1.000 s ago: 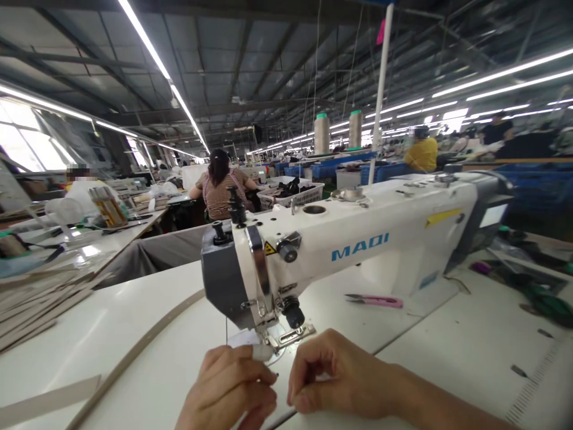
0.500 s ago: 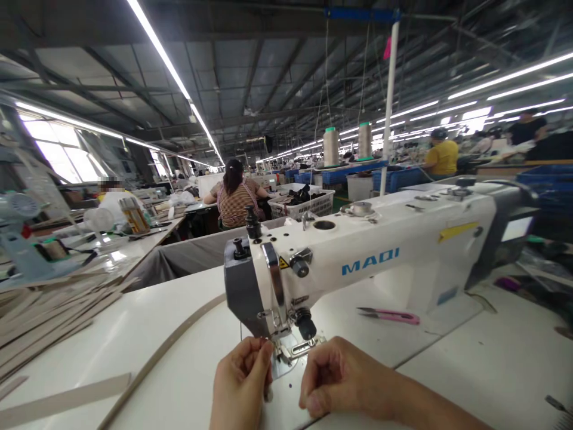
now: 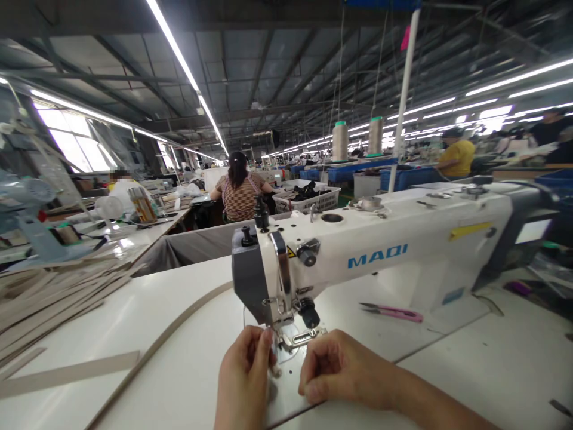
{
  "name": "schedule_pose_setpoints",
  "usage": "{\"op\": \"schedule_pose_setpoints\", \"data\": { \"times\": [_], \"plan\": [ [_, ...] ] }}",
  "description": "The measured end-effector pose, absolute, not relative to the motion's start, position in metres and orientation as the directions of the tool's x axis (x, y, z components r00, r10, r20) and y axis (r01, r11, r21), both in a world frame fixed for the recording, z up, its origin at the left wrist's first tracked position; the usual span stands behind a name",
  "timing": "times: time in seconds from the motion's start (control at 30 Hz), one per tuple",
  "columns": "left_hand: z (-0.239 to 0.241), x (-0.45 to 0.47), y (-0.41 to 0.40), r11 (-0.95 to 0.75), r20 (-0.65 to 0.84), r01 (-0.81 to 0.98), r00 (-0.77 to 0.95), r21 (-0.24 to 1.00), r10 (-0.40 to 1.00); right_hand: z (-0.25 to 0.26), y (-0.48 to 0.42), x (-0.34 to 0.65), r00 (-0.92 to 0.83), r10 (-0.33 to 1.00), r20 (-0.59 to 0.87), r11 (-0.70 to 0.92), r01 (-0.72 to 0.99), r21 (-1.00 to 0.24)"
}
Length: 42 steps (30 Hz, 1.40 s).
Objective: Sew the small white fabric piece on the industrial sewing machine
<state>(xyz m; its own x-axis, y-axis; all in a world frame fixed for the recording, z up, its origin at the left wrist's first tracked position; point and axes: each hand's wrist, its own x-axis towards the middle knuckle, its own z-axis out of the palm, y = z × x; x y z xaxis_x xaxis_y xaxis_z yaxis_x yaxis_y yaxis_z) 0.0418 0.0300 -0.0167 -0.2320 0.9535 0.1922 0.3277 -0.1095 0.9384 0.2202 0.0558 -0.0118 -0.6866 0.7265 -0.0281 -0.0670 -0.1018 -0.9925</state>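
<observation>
At the far left a loose stack of flat beige strips (image 3: 49,298) lay on the white tabletop (image 3: 134,334), and a long beige band (image 3: 170,334) curved across it toward the white and grey MAQI sewing machine (image 3: 367,257). The left hand (image 3: 244,376) was at the presser foot (image 3: 290,340), its fingers (image 3: 264,346) pinched together on something too small to make out, perhaps thread, just beside the needle. The right hand (image 3: 340,370) rested close by with fingers curled shut, and pink thread snips (image 3: 391,312) lay farther right under the machine's arm.
</observation>
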Motion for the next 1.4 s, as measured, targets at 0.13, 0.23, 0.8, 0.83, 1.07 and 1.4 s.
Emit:
{"op": "schedule_pose_setpoints", "data": {
  "times": [0.13,0.23,0.8,0.83,1.07,1.4],
  "plan": [
    [-0.010,0.047,0.037,-0.056,0.103,0.247,-0.181,0.967,0.978,-0.010,0.055,0.222,-0.697,0.716,-0.028,-0.091,-0.054,-0.994],
    [-0.001,0.046,0.044,0.033,-0.017,0.153,-0.099,0.988,0.995,-0.010,0.055,0.221,-0.701,0.712,-0.035,-0.091,-0.043,-0.995],
    [0.006,0.054,0.050,0.198,-0.252,-0.275,-0.174,0.941,0.952,0.003,0.044,0.228,-0.808,0.577,-0.121,-0.129,0.057,-0.990],
    [0.010,0.049,0.050,0.208,-0.246,-0.227,-0.150,0.951,0.958,0.003,0.044,0.227,-0.806,0.577,-0.130,-0.129,0.067,-0.989],
    [0.013,0.025,0.055,0.282,-0.284,-0.065,-0.022,0.957,0.959,0.003,0.045,0.232,-0.781,0.618,-0.090,-0.042,0.082,-0.996],
    [0.000,0.011,0.071,0.327,-0.327,0.000,0.039,0.945,0.944,-0.007,0.055,0.232,-0.794,0.605,-0.068,-0.027,0.065,-0.998]
  ]
}}
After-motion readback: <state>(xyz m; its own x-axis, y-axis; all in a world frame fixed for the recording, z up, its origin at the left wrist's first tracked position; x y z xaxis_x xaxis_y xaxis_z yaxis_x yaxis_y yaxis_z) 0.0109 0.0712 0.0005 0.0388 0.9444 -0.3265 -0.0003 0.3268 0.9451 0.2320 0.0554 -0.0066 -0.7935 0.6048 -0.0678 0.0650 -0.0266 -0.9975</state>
